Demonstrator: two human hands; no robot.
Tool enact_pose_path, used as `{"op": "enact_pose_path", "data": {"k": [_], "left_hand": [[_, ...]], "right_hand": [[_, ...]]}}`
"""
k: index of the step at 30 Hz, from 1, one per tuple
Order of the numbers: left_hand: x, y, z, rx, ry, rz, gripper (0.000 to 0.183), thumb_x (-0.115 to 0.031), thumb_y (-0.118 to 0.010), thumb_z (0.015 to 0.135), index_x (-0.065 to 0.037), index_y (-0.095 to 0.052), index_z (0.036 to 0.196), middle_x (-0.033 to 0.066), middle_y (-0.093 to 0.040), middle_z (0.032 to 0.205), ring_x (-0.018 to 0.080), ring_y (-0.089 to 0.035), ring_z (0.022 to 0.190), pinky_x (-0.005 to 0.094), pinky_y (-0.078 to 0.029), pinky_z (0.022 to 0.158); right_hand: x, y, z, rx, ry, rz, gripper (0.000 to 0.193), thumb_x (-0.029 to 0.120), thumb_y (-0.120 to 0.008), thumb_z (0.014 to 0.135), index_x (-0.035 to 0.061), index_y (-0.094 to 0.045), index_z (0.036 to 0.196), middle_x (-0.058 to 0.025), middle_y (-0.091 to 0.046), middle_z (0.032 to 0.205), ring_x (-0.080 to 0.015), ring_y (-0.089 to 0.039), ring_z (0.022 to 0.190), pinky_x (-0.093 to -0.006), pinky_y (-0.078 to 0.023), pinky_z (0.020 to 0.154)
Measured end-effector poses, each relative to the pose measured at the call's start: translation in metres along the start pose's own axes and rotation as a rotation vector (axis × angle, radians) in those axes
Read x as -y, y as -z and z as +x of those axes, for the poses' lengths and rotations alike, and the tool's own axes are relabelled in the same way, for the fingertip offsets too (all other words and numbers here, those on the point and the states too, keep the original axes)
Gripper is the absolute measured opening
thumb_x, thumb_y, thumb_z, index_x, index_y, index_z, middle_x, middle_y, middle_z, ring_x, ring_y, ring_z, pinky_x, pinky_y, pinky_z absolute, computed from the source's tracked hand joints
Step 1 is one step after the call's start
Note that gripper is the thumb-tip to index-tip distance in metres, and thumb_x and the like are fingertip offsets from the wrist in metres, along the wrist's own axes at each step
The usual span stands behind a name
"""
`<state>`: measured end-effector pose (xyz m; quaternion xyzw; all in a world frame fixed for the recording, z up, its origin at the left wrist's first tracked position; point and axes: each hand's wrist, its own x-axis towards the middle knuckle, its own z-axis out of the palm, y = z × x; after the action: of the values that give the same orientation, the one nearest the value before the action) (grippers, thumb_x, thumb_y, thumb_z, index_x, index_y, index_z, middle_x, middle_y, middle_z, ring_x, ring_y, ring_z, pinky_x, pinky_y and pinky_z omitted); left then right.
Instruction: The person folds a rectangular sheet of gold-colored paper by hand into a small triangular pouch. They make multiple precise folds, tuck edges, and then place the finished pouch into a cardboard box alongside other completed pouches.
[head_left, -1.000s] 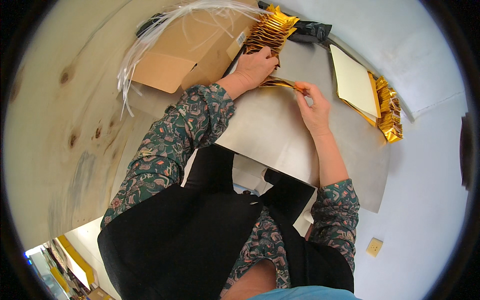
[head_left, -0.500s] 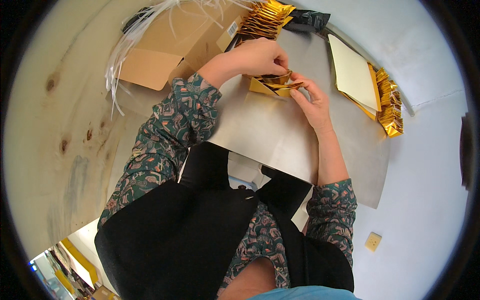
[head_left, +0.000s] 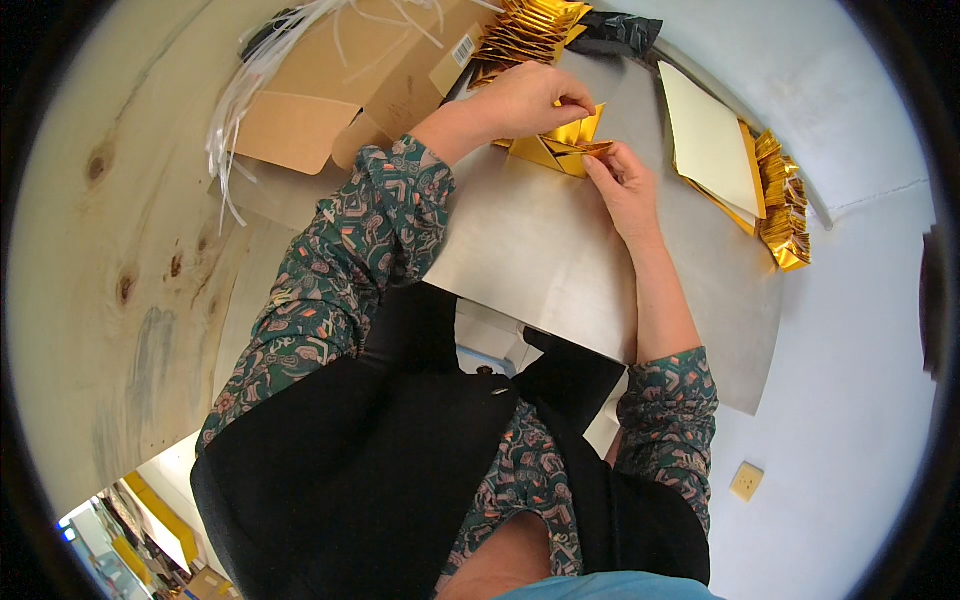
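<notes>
A piece of folded gold foil paper (head_left: 550,152) is held between my two hands over the metal table, one flap standing up at its far side. My left hand (head_left: 525,100) is closed in a pinch at that raised flap, its fingertips pressed together. My right hand (head_left: 622,185) grips the paper's right corner between thumb and fingers. The paper's folded edges overlap near the right thumb. Part of its far left side is hidden behind my left hand.
An open cardboard box (head_left: 300,130) with white plastic strips (head_left: 235,130) stands at the left. Behind my left hand lies a row of folded gold pieces (head_left: 530,35), beside a black plastic bag (head_left: 625,32). Cream sheets (head_left: 710,140) and more gold pieces (head_left: 785,205) lie at the right.
My left hand has moved up and slightly away, and a gold flap now stands up beneath its fingers. My right hand keeps its hold on the corner and has shifted slightly away.
</notes>
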<state>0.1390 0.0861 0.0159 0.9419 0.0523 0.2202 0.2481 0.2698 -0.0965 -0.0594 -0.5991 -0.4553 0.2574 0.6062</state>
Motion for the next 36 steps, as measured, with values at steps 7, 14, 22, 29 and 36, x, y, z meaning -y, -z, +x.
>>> {"op": "enact_pose_path", "data": {"k": [7, 14, 22, 29, 36], "left_hand": [[0.008, 0.024, -0.006, -0.382, 0.237, -0.324, 0.038, -0.036, -0.058, 0.103, -0.002, -0.073, 0.109, 0.0103, -0.076, 0.098, 0.0168, -0.072, 0.088, 0.0315, -0.056, 0.081], [0.016, 0.039, -0.05, 0.028, 0.751, -0.121, 0.034, -0.027, -0.048, 0.103, 0.003, -0.063, 0.109, 0.0096, -0.072, 0.084, 0.0177, -0.071, 0.071, 0.0332, -0.056, 0.059], [0.041, 0.017, -0.048, 0.081, 0.653, -0.428, 0.027, -0.03, -0.055, 0.102, -0.005, -0.063, 0.108, 0.0015, -0.068, 0.084, 0.0063, -0.062, 0.06, 0.0225, -0.044, 0.048], [0.024, 0.018, -0.049, -0.049, 0.583, -0.852, 0.034, -0.043, -0.062, 0.1, -0.01, -0.067, 0.105, -0.0039, -0.063, 0.077, 0.0023, -0.056, 0.056, 0.0178, -0.036, 0.044], [0.017, 0.017, -0.048, 0.042, 0.558, -0.65, 0.03, -0.041, -0.072, 0.095, -0.011, -0.069, 0.092, -0.0059, -0.059, 0.066, 0.0001, -0.053, 0.051, 0.0172, -0.031, 0.042]], "right_hand": [[-0.005, -0.013, 0.021, 0.032, 0.02, -0.121, 0.012, 0.014, -0.07, 0.096, 0.0038, -0.066, 0.099, 0.008, -0.061, 0.086, -0.0022, -0.051, 0.075, -0.0202, -0.044, 0.069], [-0.001, -0.019, 0.019, -0.079, -0.03, -0.185, 0.017, 0.018, -0.072, 0.095, 0.0035, -0.063, 0.093, 0.0056, -0.061, 0.081, -0.0035, -0.051, 0.072, -0.021, -0.044, 0.068], [0.003, -0.015, 0.025, -0.048, -0.077, -0.208, 0.018, 0.02, -0.07, 0.097, 0.0039, -0.064, 0.094, 0.0046, -0.063, 0.083, -0.0038, -0.054, 0.075, -0.0221, -0.046, 0.071], [0.007, -0.001, 0.021, -0.088, -0.185, 0.086, 0.017, 0.022, -0.071, 0.097, 0.0067, -0.066, 0.095, 0.0028, -0.065, 0.083, -0.0047, -0.054, 0.069, -0.0204, -0.041, 0.06], [0.011, 0.004, 0.018, -0.102, -0.189, 0.131, 0.021, 0.026, -0.073, 0.096, 0.0072, -0.065, 0.103, 0.0004, -0.065, 0.083, -0.0063, -0.056, 0.068, -0.021, -0.04, 0.056]]}}
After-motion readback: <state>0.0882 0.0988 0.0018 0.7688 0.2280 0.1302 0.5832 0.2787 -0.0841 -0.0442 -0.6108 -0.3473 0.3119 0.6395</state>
